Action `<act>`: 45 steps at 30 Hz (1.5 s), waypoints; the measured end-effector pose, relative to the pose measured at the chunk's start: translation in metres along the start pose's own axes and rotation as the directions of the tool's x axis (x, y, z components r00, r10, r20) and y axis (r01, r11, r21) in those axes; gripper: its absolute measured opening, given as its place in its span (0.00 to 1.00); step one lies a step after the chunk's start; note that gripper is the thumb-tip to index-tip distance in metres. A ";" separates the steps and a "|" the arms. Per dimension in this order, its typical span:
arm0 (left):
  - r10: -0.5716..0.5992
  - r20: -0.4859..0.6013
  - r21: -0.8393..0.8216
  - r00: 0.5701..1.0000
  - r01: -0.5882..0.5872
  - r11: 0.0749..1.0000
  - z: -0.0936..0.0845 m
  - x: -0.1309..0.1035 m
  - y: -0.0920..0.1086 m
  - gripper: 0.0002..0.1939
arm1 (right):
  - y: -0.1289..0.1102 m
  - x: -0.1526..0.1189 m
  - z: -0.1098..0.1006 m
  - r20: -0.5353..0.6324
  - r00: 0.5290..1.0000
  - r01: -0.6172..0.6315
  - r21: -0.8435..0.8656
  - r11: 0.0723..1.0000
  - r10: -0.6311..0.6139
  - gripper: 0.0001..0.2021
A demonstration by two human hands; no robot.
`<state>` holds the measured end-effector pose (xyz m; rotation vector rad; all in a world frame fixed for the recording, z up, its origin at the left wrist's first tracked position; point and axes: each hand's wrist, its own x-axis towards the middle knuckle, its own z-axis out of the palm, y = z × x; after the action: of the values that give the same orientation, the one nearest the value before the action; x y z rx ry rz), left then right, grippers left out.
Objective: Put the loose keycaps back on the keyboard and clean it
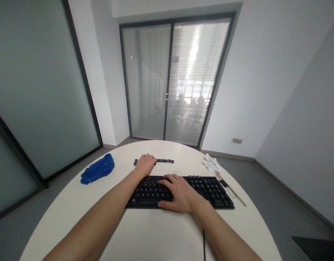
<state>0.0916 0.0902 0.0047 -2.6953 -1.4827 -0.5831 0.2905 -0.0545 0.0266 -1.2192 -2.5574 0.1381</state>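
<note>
Keycaps are seemingly being handled under the left hand, grip unclear; keyboard being covered by the right hand, fingers loosely spread; next, careful pinching's likely being required.

So the keyboard is a plain black full-size one, pale lettering on the keys, number pad on the right-hand end. It's lying flat, long side running left to right, with the space bar edge nearest the wearer and the middle partly covered. Just past its far edge there's a bunch of small loose black keys, mostly lined up in a row, markings too tiny to read.
</note>
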 end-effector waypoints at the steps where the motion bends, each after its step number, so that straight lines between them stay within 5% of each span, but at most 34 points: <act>1: 0.007 0.003 0.007 1.000 -0.007 1.000 0.002 0.001 0.000 0.10 | 0.000 0.000 0.000 -0.001 1.000 0.001 0.000 1.000 -0.001 0.36; 11: 0.029 -0.033 0.009 0.999 -0.029 1.000 -0.008 -0.009 0.014 0.11 | 0.001 0.001 0.000 0.009 1.000 0.002 0.002 1.000 -0.002 0.36; 16: -0.002 -0.086 -0.039 0.996 -0.002 0.999 -0.022 -0.041 0.026 0.12 | 0.000 0.001 0.000 0.010 1.000 -0.002 -0.005 1.000 0.002 0.36; 24: -0.182 -0.077 -0.392 0.980 0.138 0.910 -0.017 -0.093 0.021 0.10 | 0.001 0.002 0.002 0.003 1.000 0.008 0.008 1.000 -0.008 0.35; 29: -0.153 -0.030 -0.478 0.988 0.120 0.870 -0.018 -0.097 0.020 0.10 | 0.001 0.002 0.001 0.010 1.000 0.007 0.008 1.000 -0.007 0.35; 45: -0.110 -0.041 -0.400 0.993 0.084 0.913 -0.014 -0.099 0.021 0.12 | 0.002 0.003 0.004 -0.003 1.000 0.007 0.012 1.000 -0.007 0.35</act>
<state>0.0565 -0.0049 -0.0113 -2.8611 -1.6456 -1.0749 0.2894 -0.0510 0.0226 -1.2051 -2.5545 0.1507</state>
